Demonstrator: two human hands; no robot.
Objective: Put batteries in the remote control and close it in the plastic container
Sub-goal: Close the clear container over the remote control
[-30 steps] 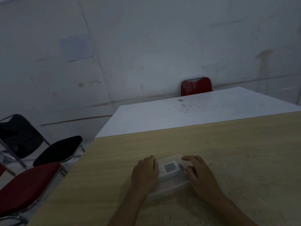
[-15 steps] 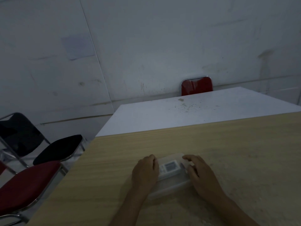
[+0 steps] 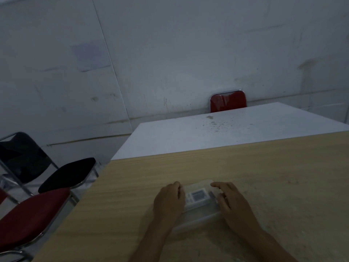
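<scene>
A clear plastic container [image 3: 201, 214] lies on the wooden table [image 3: 264, 176] near its front edge. Through its clear lid I see a white remote control [image 3: 197, 197] with a dark display. My left hand [image 3: 169, 202] rests on the container's left end, fingers curled over the lid. My right hand [image 3: 233, 204] presses on the right end, its fingers bent over the lid's edge. The batteries are not visible.
A white table [image 3: 226, 133] adjoins the wooden one at the back, with a red chair [image 3: 228, 101] behind it against the wall. On the left stand a black folding chair [image 3: 37, 167] and a red chair [image 3: 32, 216].
Both hands stay on the container's ends; nothing has visibly moved apart from a slight shift of the view.
</scene>
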